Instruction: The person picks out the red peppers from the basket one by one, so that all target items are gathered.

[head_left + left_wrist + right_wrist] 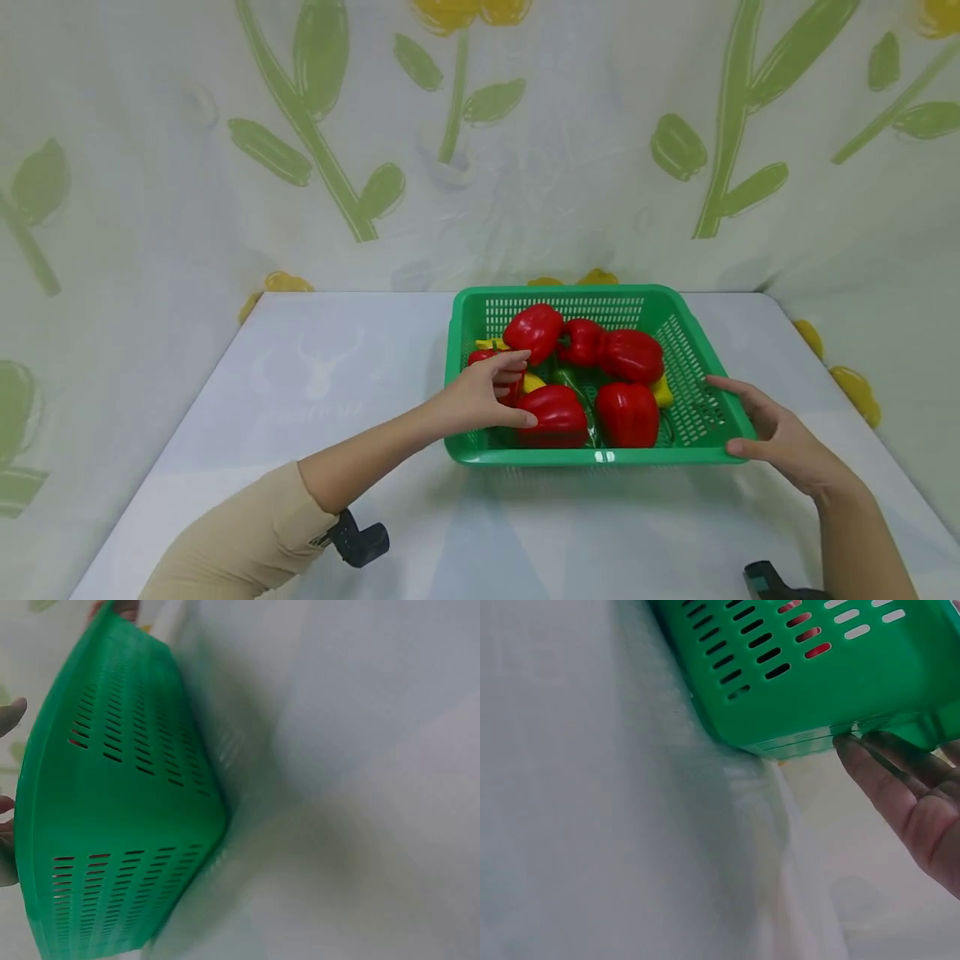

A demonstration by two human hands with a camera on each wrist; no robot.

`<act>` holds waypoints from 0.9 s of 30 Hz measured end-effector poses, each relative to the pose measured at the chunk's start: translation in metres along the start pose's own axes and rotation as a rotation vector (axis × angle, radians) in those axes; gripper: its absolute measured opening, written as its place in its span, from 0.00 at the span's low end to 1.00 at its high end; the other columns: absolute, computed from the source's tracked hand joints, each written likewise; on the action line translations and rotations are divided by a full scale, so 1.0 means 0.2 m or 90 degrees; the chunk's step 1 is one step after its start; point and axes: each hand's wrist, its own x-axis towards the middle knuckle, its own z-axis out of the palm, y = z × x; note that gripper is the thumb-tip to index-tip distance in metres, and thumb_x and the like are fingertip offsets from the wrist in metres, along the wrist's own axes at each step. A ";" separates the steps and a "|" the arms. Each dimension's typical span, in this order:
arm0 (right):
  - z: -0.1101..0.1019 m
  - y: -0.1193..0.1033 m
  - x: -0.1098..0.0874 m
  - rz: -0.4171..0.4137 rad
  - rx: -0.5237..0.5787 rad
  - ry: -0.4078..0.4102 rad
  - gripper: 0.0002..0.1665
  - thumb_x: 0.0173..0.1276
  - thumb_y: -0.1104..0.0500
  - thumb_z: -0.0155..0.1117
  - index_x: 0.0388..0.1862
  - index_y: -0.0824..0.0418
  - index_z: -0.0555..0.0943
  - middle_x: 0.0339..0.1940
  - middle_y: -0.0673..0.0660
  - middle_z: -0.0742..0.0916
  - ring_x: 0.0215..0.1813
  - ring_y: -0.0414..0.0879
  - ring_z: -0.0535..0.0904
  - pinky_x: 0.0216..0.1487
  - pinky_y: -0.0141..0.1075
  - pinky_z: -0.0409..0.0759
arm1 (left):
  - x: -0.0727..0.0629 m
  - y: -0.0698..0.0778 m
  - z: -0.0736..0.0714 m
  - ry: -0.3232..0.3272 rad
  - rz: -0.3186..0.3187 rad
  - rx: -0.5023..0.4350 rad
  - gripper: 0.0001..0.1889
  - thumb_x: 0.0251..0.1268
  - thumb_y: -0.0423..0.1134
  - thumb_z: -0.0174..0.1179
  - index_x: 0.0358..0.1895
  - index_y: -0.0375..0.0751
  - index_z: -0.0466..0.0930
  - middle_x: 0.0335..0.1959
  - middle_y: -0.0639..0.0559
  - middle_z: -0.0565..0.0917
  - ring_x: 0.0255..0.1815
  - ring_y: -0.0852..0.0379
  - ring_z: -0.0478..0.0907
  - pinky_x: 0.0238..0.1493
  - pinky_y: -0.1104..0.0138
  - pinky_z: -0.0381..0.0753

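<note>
A green plastic basket (592, 457) with slotted walls holds several glossy red bell peppers (628, 414), a long green vegetable (573, 383) and some yellow pieces (662, 392). My left hand (483, 392) reaches over its left side, fingers spread and slightly bent above the peppers. The thumb lies against or just over the front-left bell pepper (557, 415); contact is unclear. At the front right corner, my right hand (787, 437) holds the basket's rim, thumb on the front edge. In the right wrist view its fingers (881, 780) touch the outer wall.
The basket stands on a white table (322, 367), towards its back edge. Behind hangs a pale curtain (570, 167) printed with green stems and yellow flowers. Dark wrist devices (360, 542) sit on both forearms.
</note>
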 end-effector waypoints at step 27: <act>0.00 0.00 0.00 -0.001 0.003 0.001 0.41 0.65 0.65 0.58 0.74 0.53 0.55 0.65 0.39 0.61 0.58 0.29 0.63 0.50 0.23 0.73 | 0.17 0.06 0.05 -0.223 0.099 0.388 0.41 0.46 0.40 0.72 0.66 0.59 0.62 0.56 0.52 0.69 0.54 0.59 0.68 0.38 0.75 0.78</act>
